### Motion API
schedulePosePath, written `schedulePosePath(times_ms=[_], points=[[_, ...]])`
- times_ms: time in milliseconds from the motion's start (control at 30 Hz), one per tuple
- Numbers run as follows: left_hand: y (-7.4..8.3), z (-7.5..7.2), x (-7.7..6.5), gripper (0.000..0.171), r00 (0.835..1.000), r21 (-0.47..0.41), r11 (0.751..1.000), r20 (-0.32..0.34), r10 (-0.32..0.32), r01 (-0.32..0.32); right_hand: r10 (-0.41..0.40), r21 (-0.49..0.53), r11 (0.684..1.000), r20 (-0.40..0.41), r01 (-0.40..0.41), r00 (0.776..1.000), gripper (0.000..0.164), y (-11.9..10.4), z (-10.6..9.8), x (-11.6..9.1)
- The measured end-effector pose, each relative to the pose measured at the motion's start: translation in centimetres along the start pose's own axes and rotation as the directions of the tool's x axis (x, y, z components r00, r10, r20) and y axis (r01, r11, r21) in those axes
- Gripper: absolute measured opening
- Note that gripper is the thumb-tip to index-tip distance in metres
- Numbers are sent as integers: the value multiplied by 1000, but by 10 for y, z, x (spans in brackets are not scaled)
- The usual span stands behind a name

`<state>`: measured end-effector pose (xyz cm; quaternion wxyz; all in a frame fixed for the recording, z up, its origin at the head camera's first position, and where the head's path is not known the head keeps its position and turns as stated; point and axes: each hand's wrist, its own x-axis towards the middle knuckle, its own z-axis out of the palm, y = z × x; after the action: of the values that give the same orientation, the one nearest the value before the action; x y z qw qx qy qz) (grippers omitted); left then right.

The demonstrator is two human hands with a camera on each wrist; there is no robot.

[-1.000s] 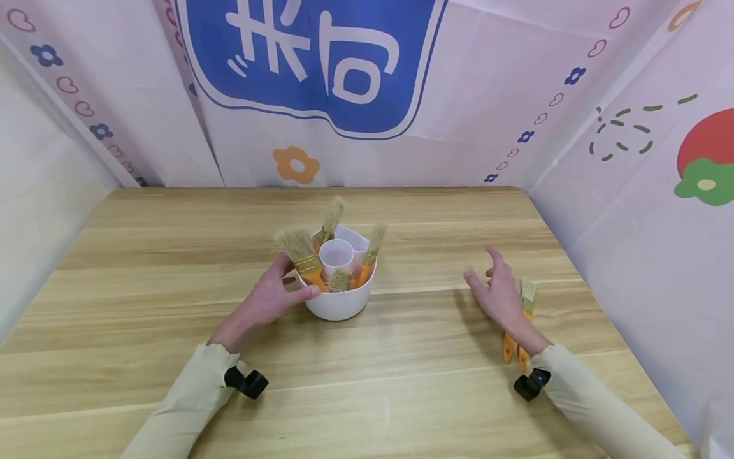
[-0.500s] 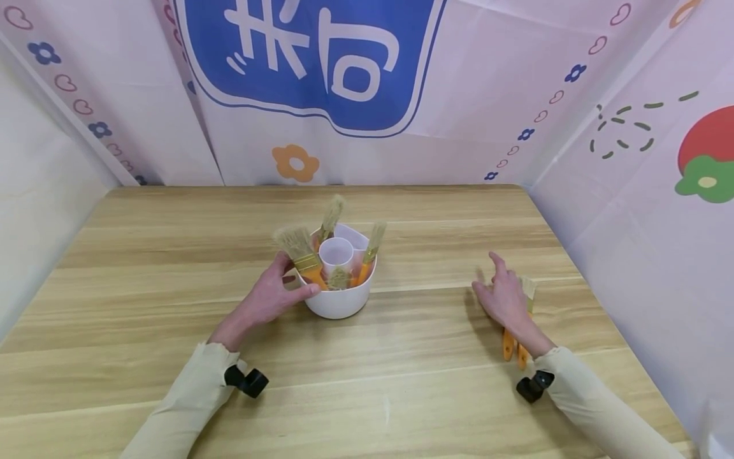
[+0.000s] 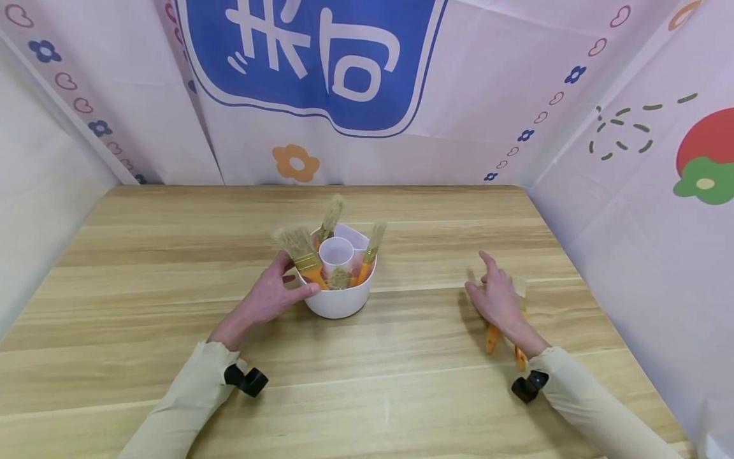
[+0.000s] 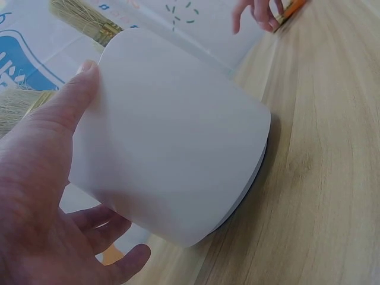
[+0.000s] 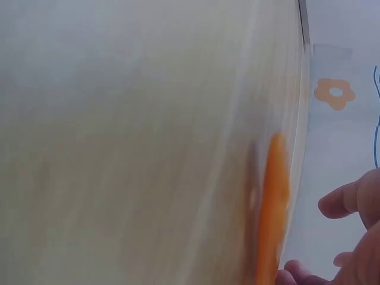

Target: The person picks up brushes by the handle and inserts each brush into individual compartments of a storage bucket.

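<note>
My left hand [image 3: 269,294] grips the side of a white round brush holder [image 3: 337,305], which has a small cup in its middle. In the left wrist view, the thumb lies along its wall [image 4: 172,130] while the other fingers reach round the far side. Several paintbrushes, such as a wide one [image 3: 306,258], lean in it, bristles up. At the right, my right hand [image 3: 500,301] is over a paintbrush [image 3: 492,338] and seems to pinch it, though the contact is hidden. Its orange handle [image 5: 273,202] looks blurred in the right wrist view. Another paintbrush [image 3: 520,358] lies partly under the hand.
The wooden table [image 3: 401,408] runs back to a printed cloth wall [image 3: 459,95]. Another cloth wall [image 3: 648,242] borders the right side. A dark camera is strapped to each wrist, the left one [image 3: 252,384] close above the table.
My right hand has shifted slightly right, then back left. One paintbrush has moved left with it, apart from the other. The left hand and brush holder have stayed put.
</note>
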<state>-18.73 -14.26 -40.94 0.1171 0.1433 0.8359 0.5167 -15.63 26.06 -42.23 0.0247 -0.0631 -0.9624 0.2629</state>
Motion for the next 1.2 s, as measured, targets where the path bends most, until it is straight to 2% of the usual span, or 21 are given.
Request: schedulePosePath(times_ms=[433, 600, 800, 900, 1000, 1100, 1200], points=[[1, 0, 0, 81, 1000, -1, 1000, 2, -1, 1, -129, 19, 991, 2, 129, 992, 73, -14, 14, 4], [1, 0, 0, 81, 1000, -2, 1000, 5, -3, 3, -231, 3, 973, 17, 231, 973, 75, -19, 18, 3], [2, 0, -1, 81, 1000, -5, 1000, 6, 1, -1, -316, 61, 947, 10, 315, 949, 72, -25, 22, 3], [2, 1, -1, 81, 1000, -9, 1000, 6, 2, -2, -314, 95, 945, -14, 314, 949, 67, -25, 22, 4], [1, 1, -1, 81, 1000, -10, 1000, 7, 2, -1, -280, 103, 954, -32, 282, 959, 61, -25, 18, 7], [2, 1, -1, 81, 1000, -6, 1000, 6, -3, 3, -230, 47, 972, -22, 231, 973, 53, -24, 11, 12], [1, 0, -1, 81, 1000, -2, 1000, 2, -4, 4, -169, -23, 985, 34, 169, 985, 52, -25, 5, 17]])
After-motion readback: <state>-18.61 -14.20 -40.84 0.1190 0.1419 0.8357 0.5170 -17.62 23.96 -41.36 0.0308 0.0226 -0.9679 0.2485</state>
